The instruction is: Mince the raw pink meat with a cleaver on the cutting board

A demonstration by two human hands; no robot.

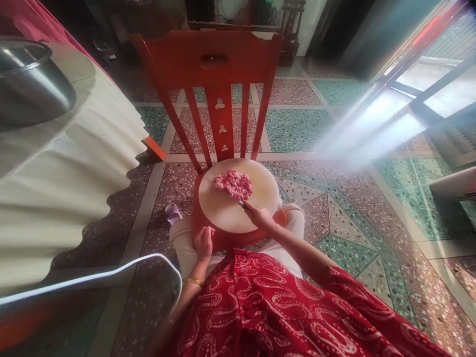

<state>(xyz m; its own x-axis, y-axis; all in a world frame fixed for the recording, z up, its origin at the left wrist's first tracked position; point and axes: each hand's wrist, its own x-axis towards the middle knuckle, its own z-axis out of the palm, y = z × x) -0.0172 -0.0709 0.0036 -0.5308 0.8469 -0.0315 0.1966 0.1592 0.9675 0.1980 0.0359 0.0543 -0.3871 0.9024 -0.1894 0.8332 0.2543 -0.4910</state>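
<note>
A round pale cutting board (226, 213) lies on the seat of a red wooden chair (211, 64) in front of me. A heap of pink minced meat (234, 183) sits on the board's far half. My right hand (259, 216) grips the handle of a knife (228, 193), whose blade lies against the near edge of the meat. My left hand (203, 243), with a gold bangle on the wrist, rests with curled fingers on the chair seat's front edge beside the board, holding nothing.
A table with a cream scalloped cloth (70, 163) stands at the left, carrying a steel pot (29, 79). A white cable (111, 270) runs across the floor at lower left. Patterned terrazzo floor (334, 198) surrounds the chair; a sunlit doorway (427, 84) is at the right.
</note>
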